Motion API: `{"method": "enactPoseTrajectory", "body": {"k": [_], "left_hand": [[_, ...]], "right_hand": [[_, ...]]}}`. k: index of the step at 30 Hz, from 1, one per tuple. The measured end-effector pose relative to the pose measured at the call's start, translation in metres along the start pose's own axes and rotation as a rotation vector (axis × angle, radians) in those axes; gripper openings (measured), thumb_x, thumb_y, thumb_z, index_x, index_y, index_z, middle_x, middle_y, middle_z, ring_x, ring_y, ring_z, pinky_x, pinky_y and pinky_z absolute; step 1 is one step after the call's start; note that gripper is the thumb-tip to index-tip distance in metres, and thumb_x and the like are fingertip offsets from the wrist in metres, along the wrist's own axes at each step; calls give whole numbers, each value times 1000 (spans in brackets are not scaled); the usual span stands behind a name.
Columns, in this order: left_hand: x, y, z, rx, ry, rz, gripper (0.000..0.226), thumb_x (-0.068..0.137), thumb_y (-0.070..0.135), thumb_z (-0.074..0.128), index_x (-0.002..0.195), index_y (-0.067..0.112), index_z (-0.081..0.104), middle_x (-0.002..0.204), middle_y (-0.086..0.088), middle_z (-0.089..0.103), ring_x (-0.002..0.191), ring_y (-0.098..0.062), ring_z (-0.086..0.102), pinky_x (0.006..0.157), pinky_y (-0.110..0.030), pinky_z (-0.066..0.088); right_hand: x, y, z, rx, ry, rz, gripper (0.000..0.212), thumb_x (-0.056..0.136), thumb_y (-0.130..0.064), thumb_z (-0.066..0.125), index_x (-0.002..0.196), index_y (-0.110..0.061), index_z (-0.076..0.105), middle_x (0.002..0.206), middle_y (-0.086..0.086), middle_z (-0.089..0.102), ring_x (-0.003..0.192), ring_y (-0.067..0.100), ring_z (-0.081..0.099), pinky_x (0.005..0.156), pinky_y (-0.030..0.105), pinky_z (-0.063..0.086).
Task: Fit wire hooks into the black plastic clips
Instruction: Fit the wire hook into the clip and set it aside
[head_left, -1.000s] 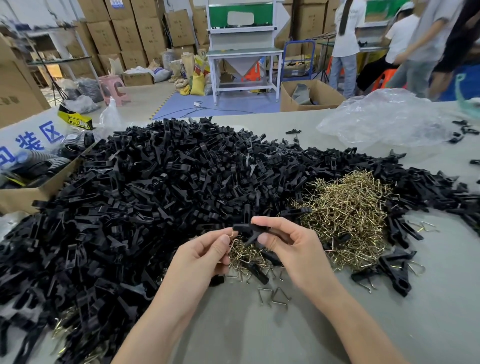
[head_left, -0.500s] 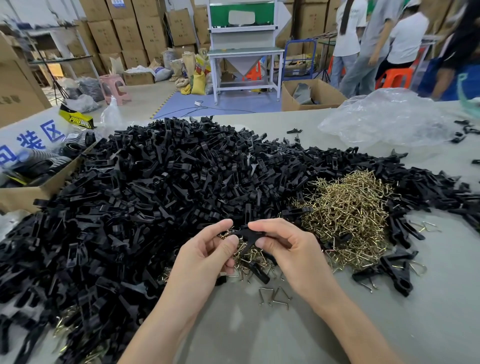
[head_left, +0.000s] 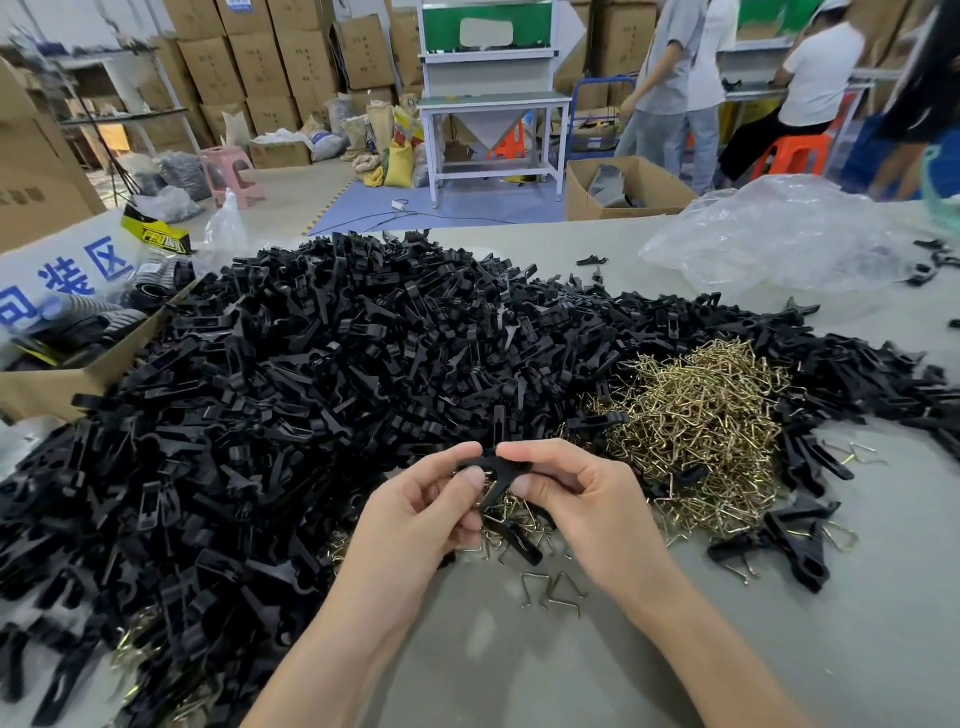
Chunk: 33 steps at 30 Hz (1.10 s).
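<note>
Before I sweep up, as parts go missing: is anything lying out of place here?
Yes: a few clips lie away from the big pile, by the plastic bag, and loose hooks sit alone on the table.

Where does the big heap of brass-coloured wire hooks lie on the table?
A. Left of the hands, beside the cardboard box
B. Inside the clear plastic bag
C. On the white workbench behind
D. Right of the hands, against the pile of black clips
D: the heap of wire hooks lies to the right of the right hand, bordering the pile of black clips.
</note>
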<state>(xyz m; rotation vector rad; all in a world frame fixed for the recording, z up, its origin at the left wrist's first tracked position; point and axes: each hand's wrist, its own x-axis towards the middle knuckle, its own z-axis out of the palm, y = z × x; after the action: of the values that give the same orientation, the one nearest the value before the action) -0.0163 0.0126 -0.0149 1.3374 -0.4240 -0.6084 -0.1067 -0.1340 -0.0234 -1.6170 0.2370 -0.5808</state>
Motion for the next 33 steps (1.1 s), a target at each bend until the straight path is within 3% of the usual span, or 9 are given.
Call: {"method": "enactPoseTrajectory", "body": {"k": [3,6,10,15,19,25,28,31,33], "left_hand": [[-3,3,7,-234,-65,-53,30,78,24,70,106,16,78,74,1,65,59,-7,57,59,-19,53],[-6,2,12,-391,-100,-114,34,77,25,70,107,10,78,88,-5,70,67,-10,64,64,-24,58],[-11,4,12,-471,-183,-209,41,80,32,70,118,15,73,96,-11,69,76,-17,68,66,-29,60],[-11,4,16,-366,-229,-157,43,83,40,66,120,20,69,86,-11,64,69,-19,64,62,-33,59],[-14,4,15,-455,-326,-211,42,93,45,54,129,29,65,79,-5,63,66,-14,62,61,-28,56],[-13,5,8,-697,-305,-348,40,87,43,67,122,25,72,87,-6,64,63,-7,60,54,-19,55],[-11,4,8,-842,-292,-379,38,76,31,75,111,18,77,82,-8,60,57,-9,56,50,-19,53],[-11,3,8,-855,-320,-349,38,70,27,88,105,16,77,79,-8,58,56,-10,53,50,-21,51],[-11,3,7,-812,-344,-318,39,67,25,92,102,16,77,79,-8,58,56,-9,52,52,-21,51]], "right_hand": [[0,-2,0,36,-24,-9,37,91,4,67,106,-28,77,100,-6,79,102,11,72,95,23,53],[-1,-2,2,121,-31,-23,34,91,7,65,107,-20,77,107,-4,78,108,14,71,96,24,53],[-2,0,4,84,-5,-35,31,91,6,65,104,-19,77,107,-4,78,104,16,73,93,25,55],[-1,-1,3,85,26,-2,37,89,5,68,92,-30,78,103,-6,78,101,11,73,90,20,54],[-2,-3,3,132,-12,27,41,89,8,66,89,-31,80,101,-4,79,100,11,74,86,17,53],[-4,-4,4,92,-45,13,37,93,5,63,93,-28,81,95,-1,78,95,16,74,88,24,55],[-2,-4,3,140,-54,27,34,91,9,63,93,-21,80,91,2,78,88,15,73,85,24,55],[-1,-4,1,260,-65,66,18,86,3,68,93,-12,76,96,10,78,90,16,73,84,23,56],[-1,-4,-1,294,-71,87,14,82,-1,70,92,-10,74,89,6,79,83,11,73,80,20,55]]}}
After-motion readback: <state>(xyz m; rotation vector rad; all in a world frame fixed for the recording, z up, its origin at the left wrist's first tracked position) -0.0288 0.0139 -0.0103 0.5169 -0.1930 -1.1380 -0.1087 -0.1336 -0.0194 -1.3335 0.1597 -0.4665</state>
